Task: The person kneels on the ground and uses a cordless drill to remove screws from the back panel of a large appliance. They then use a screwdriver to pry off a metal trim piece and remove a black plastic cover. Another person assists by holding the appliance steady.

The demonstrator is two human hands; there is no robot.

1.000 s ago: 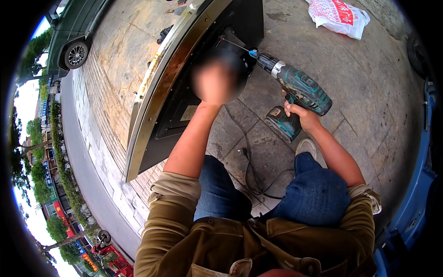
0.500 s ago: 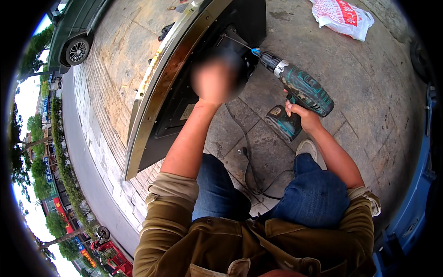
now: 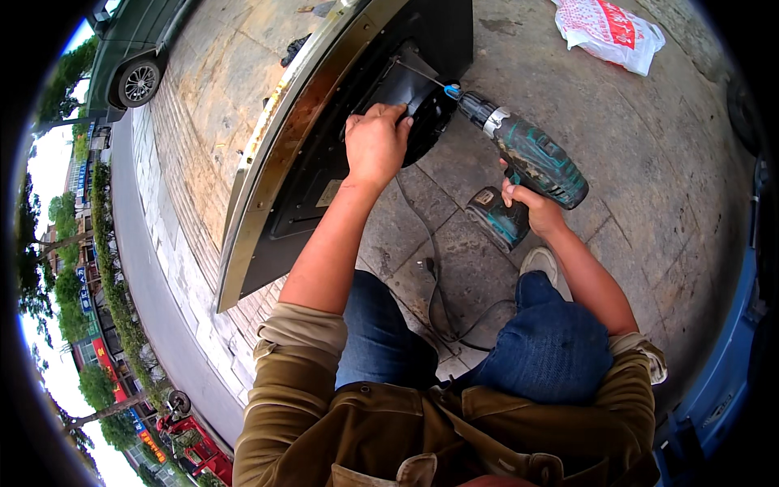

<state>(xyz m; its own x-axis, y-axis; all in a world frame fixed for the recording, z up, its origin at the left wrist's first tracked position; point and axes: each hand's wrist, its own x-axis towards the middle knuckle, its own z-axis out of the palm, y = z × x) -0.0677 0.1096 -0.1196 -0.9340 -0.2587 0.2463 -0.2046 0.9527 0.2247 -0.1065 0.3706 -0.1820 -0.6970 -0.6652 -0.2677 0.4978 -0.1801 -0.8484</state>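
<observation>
Outdoors on grey paved ground (image 3: 657, 154), a large black metal panel with brass-coloured edging (image 3: 312, 174) slants across the centre left of the scene, holding its place as the view drifts slightly from a moment ago. That steadiness suggests the work is fixed on one spot. A worn teal-and-black cordless drill (image 3: 535, 154) also keeps its angle to the right of the panel, its long, thin metal bit (image 3: 423, 75) pointing left into a recess toward the far end. What the tip meets is too small to tell. The right hand (image 3: 542, 213) wraps the drill's handle. The left hand (image 3: 377, 146), blurred in the earlier views, now shows clearly: fingers bent, thumb close to the forefinger, at a glossy black round housing (image 3: 426, 134) on the panel's face. Whether it pinches an edge or simply presses cannot be told.

Around the scene, a dark green vehicle (image 3: 122, 40) stands at far left, a blue vehicle body (image 3: 718, 390) fills the near right rim, and a small red vehicle (image 3: 191, 442) sits at near left. A white plastic bag with red print (image 3: 613, 32) lies at far right, well apart from the drill. A black power cord with a plug (image 3: 427, 265) loops over the paving near a beige shoe (image 3: 542, 264), a likely snag underfoot, while the left forearm (image 3: 324, 243) covers part of the panel.
</observation>
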